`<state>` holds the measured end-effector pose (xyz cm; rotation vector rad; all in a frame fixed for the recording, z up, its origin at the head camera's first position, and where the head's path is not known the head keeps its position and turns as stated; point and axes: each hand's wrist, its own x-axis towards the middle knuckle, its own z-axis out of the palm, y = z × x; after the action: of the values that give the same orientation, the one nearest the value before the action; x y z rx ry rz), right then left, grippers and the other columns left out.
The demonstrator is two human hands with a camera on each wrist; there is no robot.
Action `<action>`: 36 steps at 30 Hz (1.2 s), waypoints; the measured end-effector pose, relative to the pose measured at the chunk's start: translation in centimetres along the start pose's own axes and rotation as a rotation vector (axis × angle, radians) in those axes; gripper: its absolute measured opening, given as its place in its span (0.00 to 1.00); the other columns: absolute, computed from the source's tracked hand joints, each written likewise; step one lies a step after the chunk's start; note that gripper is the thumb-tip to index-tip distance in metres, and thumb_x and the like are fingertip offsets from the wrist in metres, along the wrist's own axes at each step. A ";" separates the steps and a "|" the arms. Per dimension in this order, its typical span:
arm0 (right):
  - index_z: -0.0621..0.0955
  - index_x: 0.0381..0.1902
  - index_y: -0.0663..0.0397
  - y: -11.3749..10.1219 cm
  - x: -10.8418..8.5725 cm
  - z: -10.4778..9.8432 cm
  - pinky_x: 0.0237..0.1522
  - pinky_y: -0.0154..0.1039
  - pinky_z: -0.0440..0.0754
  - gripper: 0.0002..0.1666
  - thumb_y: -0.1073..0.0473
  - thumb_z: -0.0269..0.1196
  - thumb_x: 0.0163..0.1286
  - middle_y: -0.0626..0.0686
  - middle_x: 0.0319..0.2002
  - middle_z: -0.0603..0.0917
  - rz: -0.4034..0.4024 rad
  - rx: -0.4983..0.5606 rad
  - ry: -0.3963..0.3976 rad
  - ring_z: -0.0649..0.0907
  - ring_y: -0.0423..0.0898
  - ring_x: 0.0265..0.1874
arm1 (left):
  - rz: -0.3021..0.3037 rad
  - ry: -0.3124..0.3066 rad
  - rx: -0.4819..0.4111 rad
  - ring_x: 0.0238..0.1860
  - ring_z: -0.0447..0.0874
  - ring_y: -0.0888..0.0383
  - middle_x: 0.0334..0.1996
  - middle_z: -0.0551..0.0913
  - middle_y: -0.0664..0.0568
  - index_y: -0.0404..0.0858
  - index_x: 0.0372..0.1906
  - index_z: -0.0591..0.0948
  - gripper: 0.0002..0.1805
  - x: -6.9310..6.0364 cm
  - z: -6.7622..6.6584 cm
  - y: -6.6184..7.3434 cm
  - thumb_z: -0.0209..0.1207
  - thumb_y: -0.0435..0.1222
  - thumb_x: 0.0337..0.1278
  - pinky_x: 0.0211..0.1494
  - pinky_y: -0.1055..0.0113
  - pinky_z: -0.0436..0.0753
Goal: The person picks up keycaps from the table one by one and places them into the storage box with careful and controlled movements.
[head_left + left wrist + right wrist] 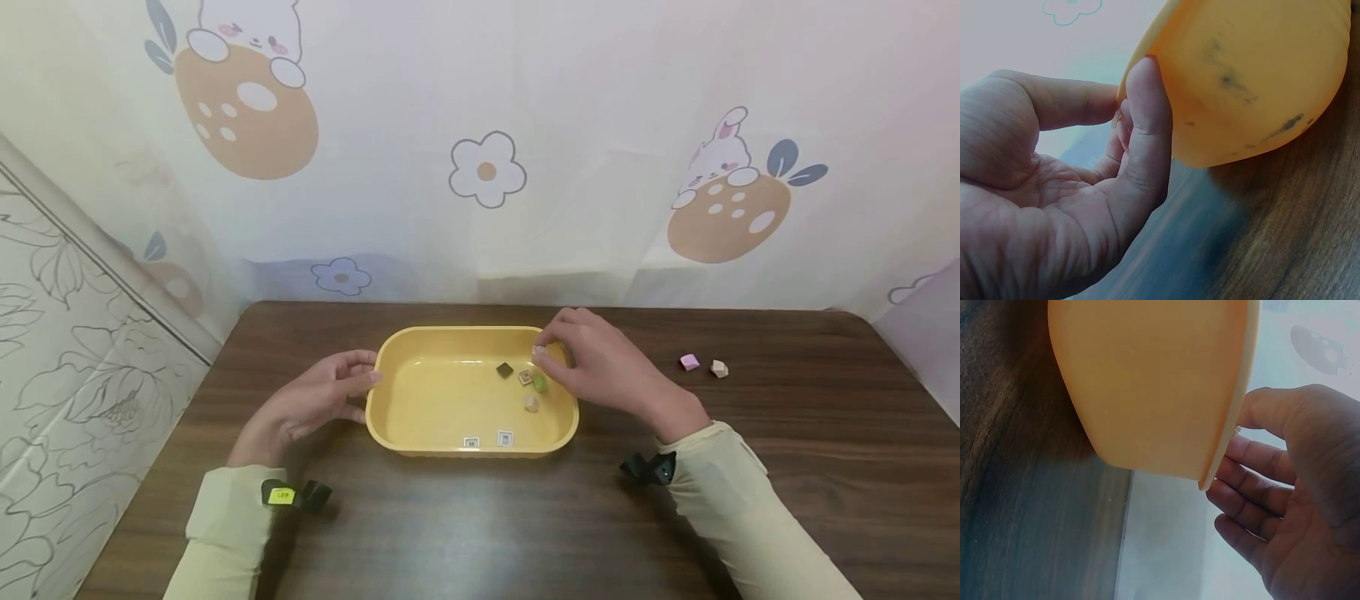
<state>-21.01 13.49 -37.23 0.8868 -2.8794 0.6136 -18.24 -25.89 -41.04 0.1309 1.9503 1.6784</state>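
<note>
A yellow oblong tray [420, 407] sits on the table, its left rim pinched between the thumb and fingers of my left hand [324, 390]. In the left wrist view the left hand [1085, 144] grips that rim. Over the tray's right end, my right hand [600, 360] pinches a small whitish piece [538, 352], mostly hidden by the fingertips. Inside the tray lie a dark piece [505, 370], a patterned square tile [525, 377], a green piece [540, 383] and a beige piece [531, 403]. Two white square tiles, one [505, 438] fully visible, are at the near side.
On the brown wooden table [450, 533], a pink piece [689, 362] and a cream piece [719, 368] lie right of the tray. Behind the table hangs a printed curtain [585, 108]. Black cameras [648, 468] are strapped at both wrists.
</note>
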 end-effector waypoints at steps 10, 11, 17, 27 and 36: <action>0.87 0.54 0.57 0.2 -0.3 -0.2 0.53 0.51 0.82 0.20 0.52 0.74 0.68 0.56 0.51 0.86 -0.034 -0.003 0.034 0.82 0.52 0.48 | 0.012 -0.008 -0.007 0.44 0.86 0.55 0.51 0.80 0.45 0.23 0.71 0.62 0.27 0.1 0.2 0.1 0.53 0.36 0.80 0.46 0.61 0.92; 0.87 0.54 0.57 0.2 -0.4 -0.1 0.53 0.51 0.82 0.21 0.52 0.74 0.68 0.56 0.51 0.86 -0.033 -0.001 0.035 0.82 0.52 0.47 | 0.014 -0.009 -0.006 0.44 0.86 0.55 0.51 0.80 0.45 0.22 0.71 0.62 0.28 0.0 0.2 0.1 0.53 0.36 0.80 0.46 0.61 0.92; 0.86 0.55 0.56 0.6 -0.7 -0.2 0.56 0.53 0.83 0.20 0.53 0.73 0.69 0.54 0.52 0.86 -0.028 0.009 0.045 0.83 0.53 0.50 | 0.013 -0.009 -0.008 0.45 0.86 0.54 0.52 0.81 0.44 0.22 0.72 0.62 0.28 -0.1 0.3 0.1 0.53 0.36 0.81 0.46 0.61 0.92; 0.83 0.60 0.55 2.1 -2.4 -0.7 0.63 0.58 0.83 0.21 0.53 0.68 0.75 0.54 0.57 0.85 0.056 0.094 0.040 0.84 0.55 0.60 | 0.007 -0.009 -0.002 0.44 0.86 0.54 0.51 0.80 0.43 0.22 0.71 0.62 0.28 -0.2 0.5 0.4 0.53 0.36 0.81 0.46 0.61 0.92; 0.83 0.60 0.56 4.5 -4.6 -1.1 0.57 0.60 0.85 0.20 0.55 0.68 0.75 0.56 0.56 0.84 0.100 0.073 0.077 0.85 0.58 0.57 | 0.012 -0.011 0.009 0.45 0.86 0.54 0.52 0.81 0.42 0.22 0.72 0.62 0.27 -0.2 0.4 0.3 0.52 0.36 0.81 0.47 0.61 0.92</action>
<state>-19.70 19.77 -38.60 0.7137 -2.8626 0.7484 -17.97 -25.59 -40.71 0.1549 1.9523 1.6733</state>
